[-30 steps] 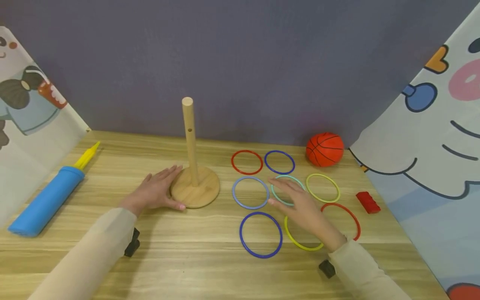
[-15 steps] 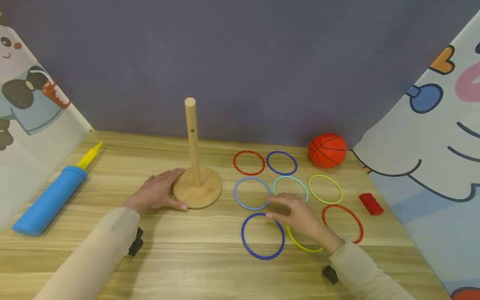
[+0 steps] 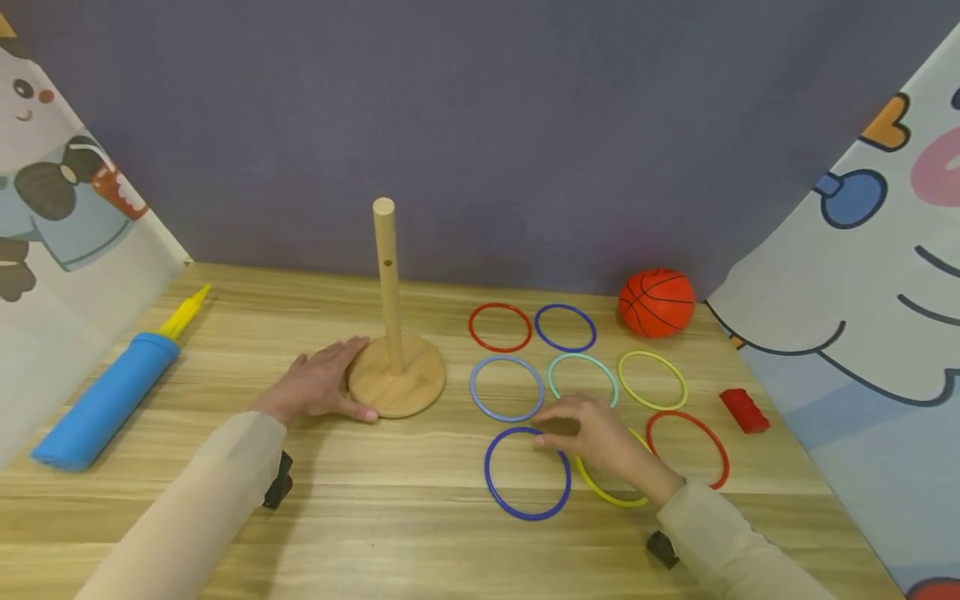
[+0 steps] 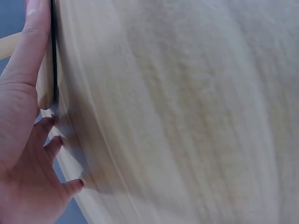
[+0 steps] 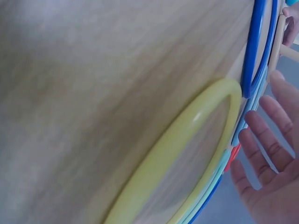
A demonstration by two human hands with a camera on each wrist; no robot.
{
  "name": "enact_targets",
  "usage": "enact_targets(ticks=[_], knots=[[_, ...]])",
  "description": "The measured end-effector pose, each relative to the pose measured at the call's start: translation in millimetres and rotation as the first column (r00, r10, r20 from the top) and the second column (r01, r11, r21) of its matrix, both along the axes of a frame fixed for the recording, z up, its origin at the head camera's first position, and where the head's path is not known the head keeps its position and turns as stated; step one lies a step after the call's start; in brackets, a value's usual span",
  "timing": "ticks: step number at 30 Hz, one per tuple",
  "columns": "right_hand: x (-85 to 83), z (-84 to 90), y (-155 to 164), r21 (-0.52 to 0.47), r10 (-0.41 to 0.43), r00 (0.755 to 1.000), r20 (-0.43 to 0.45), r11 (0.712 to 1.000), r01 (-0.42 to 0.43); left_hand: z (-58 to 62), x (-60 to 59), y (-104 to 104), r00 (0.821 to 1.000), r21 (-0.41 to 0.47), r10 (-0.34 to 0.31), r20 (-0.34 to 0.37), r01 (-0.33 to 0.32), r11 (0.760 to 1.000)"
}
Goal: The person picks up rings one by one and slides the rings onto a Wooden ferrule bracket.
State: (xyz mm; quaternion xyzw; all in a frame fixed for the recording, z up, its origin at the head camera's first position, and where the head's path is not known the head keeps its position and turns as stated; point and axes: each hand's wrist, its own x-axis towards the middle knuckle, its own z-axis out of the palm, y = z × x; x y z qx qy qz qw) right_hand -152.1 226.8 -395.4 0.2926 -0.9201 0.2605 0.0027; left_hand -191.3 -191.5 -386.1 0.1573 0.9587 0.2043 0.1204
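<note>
Now the left hand (image 3: pixel 318 385) rests on the surface (image 3: pixel 390 517) with its fingers lying nearly straight against the round wooden base (image 3: pixel 397 376) of the peg (image 3: pixel 387 283); its grip is spread, thumb along the near edge of the base, and it pinches nothing. From the left wrist view the thumb lies along the base rim (image 4: pixel 45 79).

The right hand (image 3: pixel 600 442) hovers low with fingers loosely spread, its fingertips (image 3: pixel 542 442) at the far rim of the dark blue ring (image 3: pixel 527 473); whether they touch it I cannot tell. Under the palm lies the yellow ring (image 3: pixel 609 492). Just beyond the fingertips sits the light blue ring (image 3: pixel 507 388), and beside it the teal ring (image 3: pixel 582 379). To the right of the hand lies a red ring (image 3: pixel 687 449). Farther off are a basketball (image 3: pixel 657 302), a red block (image 3: pixel 745 410), and, well to the left of the left hand, a blue pump (image 3: pixel 108 400).
</note>
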Motion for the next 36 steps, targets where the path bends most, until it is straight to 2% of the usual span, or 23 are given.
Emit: enact_targets(ticks=[11, 16, 24, 36], knots=[[-1.4, 0.0, -5, 0.038, -0.012, 0.999, 0.033, 0.999, 0.011, 1.6, 1.8, -2, 0.998, 0.022, 0.021, 0.064, -0.023, 0.999], [-2.9, -1.0, -10, 0.014, -0.059, 0.996, 0.07, 0.998, 0.058, 2.8, 1.6, -2, 0.995, 0.04, 0.04, 0.088, -0.043, 0.998], [-3.5, -2.5, -17, -0.03, -0.142, 0.984, 0.103, 0.989, 0.146, 4.4, 1.4, -1, 0.994, 0.043, 0.045, 0.102, -0.049, 0.998], [-7.4, -0.8, -21, -0.038, -0.162, 0.976, 0.143, 0.985, 0.169, 1.4, 0.2, -2, 0.994, 0.057, 0.042, 0.105, -0.048, 0.997]])
